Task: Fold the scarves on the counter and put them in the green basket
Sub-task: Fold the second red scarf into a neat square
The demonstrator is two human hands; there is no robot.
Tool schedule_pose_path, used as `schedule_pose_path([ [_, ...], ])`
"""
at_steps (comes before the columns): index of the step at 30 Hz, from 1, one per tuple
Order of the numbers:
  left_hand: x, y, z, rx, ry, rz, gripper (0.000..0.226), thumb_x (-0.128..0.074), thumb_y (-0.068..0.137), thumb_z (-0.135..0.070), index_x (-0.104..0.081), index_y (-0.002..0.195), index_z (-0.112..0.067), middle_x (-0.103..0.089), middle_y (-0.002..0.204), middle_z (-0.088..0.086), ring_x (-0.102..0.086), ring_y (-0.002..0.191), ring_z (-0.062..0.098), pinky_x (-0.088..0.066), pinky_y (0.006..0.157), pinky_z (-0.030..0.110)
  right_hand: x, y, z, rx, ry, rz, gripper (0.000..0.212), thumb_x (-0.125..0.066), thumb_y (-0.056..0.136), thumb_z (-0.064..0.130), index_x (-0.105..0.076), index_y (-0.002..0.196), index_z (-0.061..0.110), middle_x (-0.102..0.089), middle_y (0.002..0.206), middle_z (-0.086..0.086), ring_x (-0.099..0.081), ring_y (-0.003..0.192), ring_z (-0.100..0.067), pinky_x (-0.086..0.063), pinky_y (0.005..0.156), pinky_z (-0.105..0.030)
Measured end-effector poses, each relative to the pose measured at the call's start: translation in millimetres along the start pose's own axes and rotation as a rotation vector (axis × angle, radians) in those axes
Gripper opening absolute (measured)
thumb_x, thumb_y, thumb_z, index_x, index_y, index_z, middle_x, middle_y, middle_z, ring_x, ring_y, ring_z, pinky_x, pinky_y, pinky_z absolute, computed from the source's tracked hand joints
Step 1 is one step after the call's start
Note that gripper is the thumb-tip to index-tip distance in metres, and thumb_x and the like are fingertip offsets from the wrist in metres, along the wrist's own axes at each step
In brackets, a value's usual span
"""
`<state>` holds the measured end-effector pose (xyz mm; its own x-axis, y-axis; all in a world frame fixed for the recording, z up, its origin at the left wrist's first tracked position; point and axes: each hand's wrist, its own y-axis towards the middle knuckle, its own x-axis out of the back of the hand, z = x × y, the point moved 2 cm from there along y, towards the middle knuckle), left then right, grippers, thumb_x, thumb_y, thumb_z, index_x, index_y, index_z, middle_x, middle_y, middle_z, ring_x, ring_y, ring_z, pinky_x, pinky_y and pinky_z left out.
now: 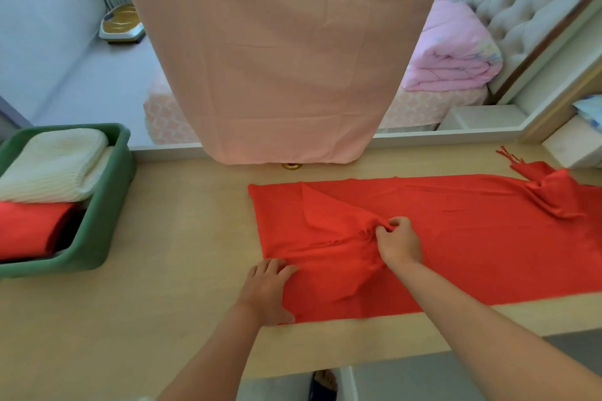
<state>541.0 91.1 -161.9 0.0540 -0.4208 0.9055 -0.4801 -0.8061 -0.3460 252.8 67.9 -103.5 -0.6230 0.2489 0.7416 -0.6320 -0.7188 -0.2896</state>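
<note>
The red scarf (456,238) lies spread lengthwise on the counter (163,270), not yet folded. Its right end is bunched, with tassels trailing toward the back edge, and its other fringed end is doubled over onto the middle. My right hand (399,242) pinches that fringed end, fingers curled tight around a gather of cloth. My left hand (267,290) rests flat on the scarf's near left part, fingers extended and close together, gripping nothing.

The green basket (107,205) stands at the counter's left, well apart from the scarf. It already holds a folded cream piece (52,166) and a folded red piece (29,228).

Assessment: part of the task looks complete. This scarf is at its first fold and still has to be binned. No other loose scarf is visible.
</note>
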Motion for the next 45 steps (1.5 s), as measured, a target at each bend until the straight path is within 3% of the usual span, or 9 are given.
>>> schedule_pose_path([
  [6,-12,-4,4,-0.152,-0.111,-0.159,0.023,-0.062,0.068,-0.03,-0.072,0.089,-0.031,-0.06,0.112,-0.01,-0.05,0.111,0.017,-0.042,0.097,0.041,5,-2,-41,0.042,-0.53,0.05,0.031,-0.05,0.091,0.019,-0.053,0.122,0.013,-0.066,0.12,-0.016,-0.063,0.114,-0.033,-0.05,0.091,-0.039],
  [10,-11,-12,5,-0.129,-0.224,-0.229,0.029,-0.043,0.067,-0.036,-0.068,0.078,-0.03,-0.061,0.091,-0.014,-0.056,0.09,0.016,-0.045,0.085,0.035,-2,-14,-49,0.16,-0.755,0.0,0.048,-0.056,0.087,0.024,-0.043,0.133,0.021,-0.054,0.129,-0.009,-0.054,0.12,-0.029,-0.045,0.097,-0.04],
  [12,-7,-10,1,-0.172,-0.276,-0.15,0.039,-0.038,0.066,-0.042,-0.071,0.083,-0.029,-0.065,0.091,-0.011,-0.059,0.089,0.016,-0.047,0.087,0.032,-8,-17,-44,0.279,-0.762,-0.014,0.064,-0.062,0.08,0.026,-0.04,0.141,0.024,-0.048,0.132,-0.007,-0.048,0.122,-0.028,-0.041,0.099,-0.04],
  [16,8,8,-8,-0.124,-0.343,-0.192,0.049,-0.037,0.071,-0.048,-0.073,0.096,-0.026,-0.069,0.097,-0.01,-0.061,0.093,0.013,-0.045,0.089,0.025,-27,-15,-15,0.532,-0.621,0.032,0.05,-0.058,0.082,0.028,-0.055,0.132,0.027,-0.054,0.122,-0.004,-0.052,0.115,-0.027,-0.042,0.096,-0.04],
  [21,24,49,-8,-0.071,-0.302,-0.322,0.041,-0.036,0.079,-0.037,-0.072,0.096,-0.025,-0.068,0.091,-0.004,-0.061,0.088,0.021,-0.051,0.084,0.036,-61,2,10,0.571,-0.662,0.182,0.052,-0.062,0.082,0.059,-0.058,0.127,0.033,-0.052,0.123,0.0,-0.049,0.119,-0.023,-0.038,0.1,-0.039],
  [25,35,83,-2,-0.024,-0.229,-0.322,0.036,-0.042,0.081,-0.027,-0.069,0.104,-0.024,-0.067,0.096,-0.001,-0.061,0.091,0.025,-0.051,0.084,0.042,-78,20,8,0.555,-0.648,0.219,0.023,-0.065,0.088,0.043,-0.07,0.109,0.036,-0.055,0.117,0.002,-0.052,0.115,-0.023,-0.039,0.096,-0.038],
  [33,56,136,-11,0.073,-0.132,-0.524,0.029,-0.057,0.081,-0.015,-0.063,0.108,-0.019,-0.059,0.103,0.0,-0.053,0.092,0.025,-0.047,0.078,0.041,-26,95,17,0.204,0.262,-0.016,0.016,-0.052,0.098,0.012,-0.062,0.089,0.02,-0.064,0.087,0.001,-0.062,0.091,-0.025,-0.036,0.072,-0.028],
  [38,63,168,-13,0.146,-0.16,-0.632,0.031,-0.056,0.08,-0.009,-0.058,0.112,-0.011,-0.055,0.111,0.008,-0.05,0.098,0.029,-0.042,0.088,0.041,16,165,10,-0.034,0.15,-0.179,0.03,-0.034,0.105,0.022,-0.056,0.114,0.005,-0.064,0.112,-0.022,-0.059,0.105,-0.04,-0.036,0.076,-0.038],
  [45,40,189,11,0.126,-0.166,-0.351,0.048,-0.043,0.098,-0.015,-0.041,0.145,-0.004,-0.039,0.151,0.014,-0.035,0.14,0.034,-0.028,0.117,0.041,9,198,-11,0.015,-0.135,0.088,0.052,-0.055,0.093,0.052,-0.051,0.13,0.016,-0.061,0.124,-0.007,-0.058,0.116,-0.031,-0.045,0.092,-0.038],
])
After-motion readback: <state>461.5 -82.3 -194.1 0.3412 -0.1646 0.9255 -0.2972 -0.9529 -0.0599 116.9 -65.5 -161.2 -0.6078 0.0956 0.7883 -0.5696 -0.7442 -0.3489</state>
